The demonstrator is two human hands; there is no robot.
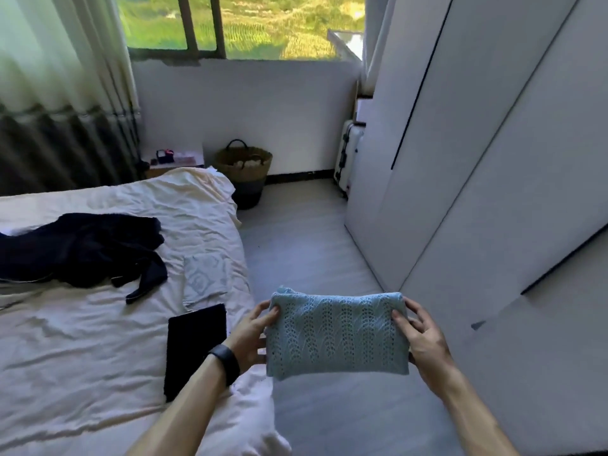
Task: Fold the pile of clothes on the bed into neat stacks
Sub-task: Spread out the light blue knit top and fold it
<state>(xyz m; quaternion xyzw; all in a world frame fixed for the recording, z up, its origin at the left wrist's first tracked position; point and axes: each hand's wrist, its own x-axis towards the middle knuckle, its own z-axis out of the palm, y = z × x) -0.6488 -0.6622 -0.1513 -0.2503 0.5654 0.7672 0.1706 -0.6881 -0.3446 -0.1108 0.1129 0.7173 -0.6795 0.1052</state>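
A folded light blue knit garment (335, 335) hangs in the air over the floor, just right of the bed's edge. My left hand (251, 334) grips its left side and my right hand (422, 337) grips its right side. On the white bed (82, 340) lies a folded black garment (194, 347) close to my left wrist. A folded white piece (205, 276) lies just beyond it. Farther left, a dark navy garment (79, 248) lies unfolded and crumpled.
A white wardrobe (493, 192) runs along the right side. Grey floor (306, 251) separates it from the bed. A woven basket (245, 171) stands by the far wall, a white suitcase (348, 156) beside the wardrobe. A small bedside table (174, 159) with items sits under the curtained window.
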